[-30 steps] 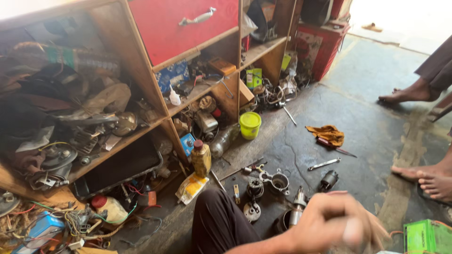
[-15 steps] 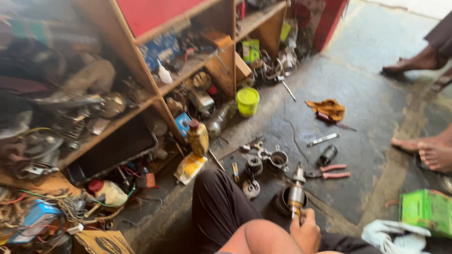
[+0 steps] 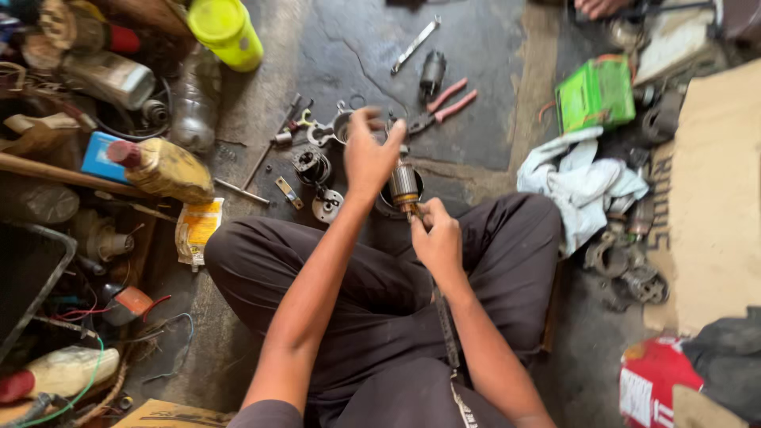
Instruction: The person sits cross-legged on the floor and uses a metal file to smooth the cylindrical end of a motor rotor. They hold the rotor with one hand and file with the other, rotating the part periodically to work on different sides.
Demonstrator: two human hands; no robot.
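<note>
I sit cross-legged on a dark concrete floor. My left hand [image 3: 366, 154] grips the upper end of a motor armature [image 3: 404, 186], a metal cylinder with a copper-coloured band. My right hand [image 3: 436, 238] holds its lower shaft end just below. The armature stands upright over a dark round housing [image 3: 384, 208] on the floor between my knees. Loose metal motor parts [image 3: 315, 170] lie just left of my left hand.
Red-handled pliers [image 3: 445, 105] and a wrench [image 3: 414, 45] lie ahead. A green box [image 3: 596, 93] and white rag [image 3: 572, 182] are at right, cardboard [image 3: 713, 198] beyond. A yellow cup [image 3: 226, 32], yellow bottle [image 3: 162, 168] and cluttered junk sit at left.
The camera has tilted down toward my lap. My left hand has come in to grip the top of the armature, and my right hand holds its lower end.
</note>
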